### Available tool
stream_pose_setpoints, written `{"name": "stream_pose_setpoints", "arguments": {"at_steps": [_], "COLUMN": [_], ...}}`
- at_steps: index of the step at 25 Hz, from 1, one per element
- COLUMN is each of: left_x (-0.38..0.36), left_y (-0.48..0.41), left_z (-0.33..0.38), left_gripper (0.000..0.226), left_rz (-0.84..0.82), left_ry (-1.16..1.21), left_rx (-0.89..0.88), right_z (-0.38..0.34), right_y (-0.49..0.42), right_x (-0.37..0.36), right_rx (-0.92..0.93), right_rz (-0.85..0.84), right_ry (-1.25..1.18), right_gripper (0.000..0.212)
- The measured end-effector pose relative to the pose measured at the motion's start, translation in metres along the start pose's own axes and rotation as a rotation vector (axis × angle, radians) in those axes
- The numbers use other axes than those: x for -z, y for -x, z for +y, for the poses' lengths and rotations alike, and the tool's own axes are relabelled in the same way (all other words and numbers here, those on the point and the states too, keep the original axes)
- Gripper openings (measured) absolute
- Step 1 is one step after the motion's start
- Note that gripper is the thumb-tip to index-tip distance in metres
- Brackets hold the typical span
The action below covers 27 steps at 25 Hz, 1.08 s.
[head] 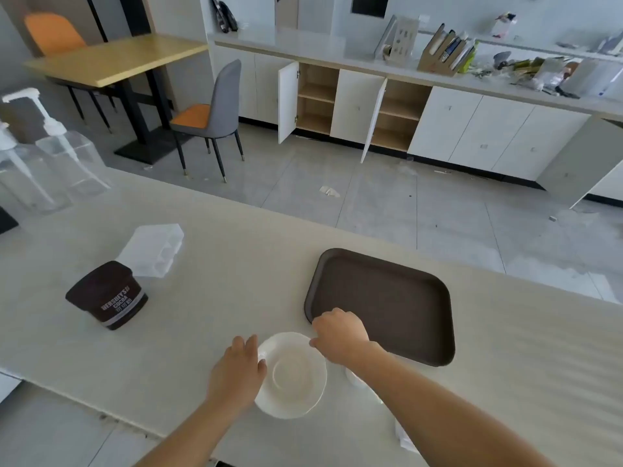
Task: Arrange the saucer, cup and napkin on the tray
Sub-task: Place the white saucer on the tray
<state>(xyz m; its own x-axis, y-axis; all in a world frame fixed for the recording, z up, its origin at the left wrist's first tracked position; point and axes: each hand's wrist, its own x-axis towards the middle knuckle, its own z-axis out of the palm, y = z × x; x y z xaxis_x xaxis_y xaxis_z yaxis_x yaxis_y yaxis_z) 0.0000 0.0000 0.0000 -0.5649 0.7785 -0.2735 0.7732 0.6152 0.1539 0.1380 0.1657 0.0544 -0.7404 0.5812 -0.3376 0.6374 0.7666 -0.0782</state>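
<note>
1. On the pale counter [236,264], near its front edge, the dark brown tray [387,298] lies flat and bare; wide, stiff, with a low raised rim; nothing loaded yet
2. Saucer [291,375], white with a scalloped edge, sits on the counter just left of the tray's near corner, not on it. Looks like glazed ceramic: rigid, smooth, likely slippery, chips if knocked. Best taken at opposite rim points, fingers under the lip
3. Left hand [237,372] rests at the saucer's left rim, fingers curled against the edge; contact seems made, but a full grip cannot be confirmed
4. Right hand [340,332] is at the far-right rim, fingers bent downward toward it; whether they pinch the edge cannot be told
5. Something white, possibly the cup [354,379], shows under the right forearm, mostly hidden; if so, light and fragile
6. Scrap of white at the counter's front edge, probably the napkin [406,439]; soft, limp, pinch a corner
</note>
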Motion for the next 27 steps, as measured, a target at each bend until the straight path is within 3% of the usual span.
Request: {"name": "stream_pose_setpoints", "arguments": {"at_steps": [3,7,13,17,21,27], "left_x": [-0.005,-0.012,-0.015,-0.005,0.012,0.029], "left_y": [0.003,0.003,0.004,-0.001,-0.021,-0.057], "left_z": [-0.003,0.0,0.004,0.009,0.029,0.068], "left_gripper": [0.028,0.023,0.019,0.022,0.019,0.021], "left_rz": [0.002,-0.001,0.022,0.022,0.052,0.027], "left_ry": [0.173,0.385,0.727,0.942,1.07,1.153], "left_rx": [0.081,0.159,0.323,0.422,0.46,0.397], "right_z": [-0.005,-0.01,-0.015,-0.008,0.01,0.059], "right_y": [-0.005,-0.006,-0.008,-0.018,-0.033,-0.053], "right_x": [-0.006,-0.014,-0.016,-0.004,0.014,0.023], "right_rx": [0.008,0.002,0.011,-0.024,-0.137,-0.29], "right_rz": [-0.064,-0.123,-0.143,-0.033,0.136,0.188], "right_ry": [0.104,0.184,0.156,-0.058,-0.481,-0.663], "right_gripper": [0.025,0.006,0.021,0.019,0.037,0.034]}}
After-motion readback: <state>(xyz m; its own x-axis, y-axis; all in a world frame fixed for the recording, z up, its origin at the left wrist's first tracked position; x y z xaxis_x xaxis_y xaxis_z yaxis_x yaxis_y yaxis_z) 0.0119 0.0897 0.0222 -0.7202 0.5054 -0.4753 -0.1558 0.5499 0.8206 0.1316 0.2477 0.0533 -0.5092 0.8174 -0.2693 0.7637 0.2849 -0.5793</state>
